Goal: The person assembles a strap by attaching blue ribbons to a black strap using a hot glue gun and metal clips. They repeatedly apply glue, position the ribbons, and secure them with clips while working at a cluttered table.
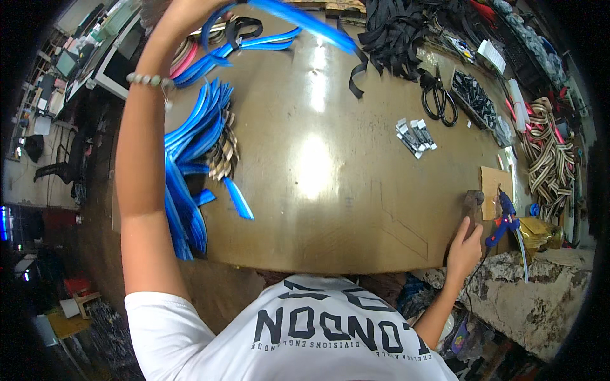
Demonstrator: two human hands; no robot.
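Observation:
My left hand (202, 9), cut off by the upper edge, is raised over the far left of the table, closed on a blue strap (305, 24) that stretches to the right. Under that forearm lies a thick bundle of blue straps (197, 127) with brown-and-cream striped pieces (225, 152) beside it. More blue straps (264, 42) and a black loop (243, 30) lie farther back. At the table's right edge my right hand (464, 253) is closed around a dark brown, block-like tool (473, 204), whose kind I cannot make out.
A blue glue gun (506, 219) rests by a cardboard piece (494, 184). Black scissors (438, 101), small black-and-white pieces (416, 137), a tray of black parts (475, 96) and a black strap heap (397, 35) are on the right. Striped straps (549, 152) pile at the far right.

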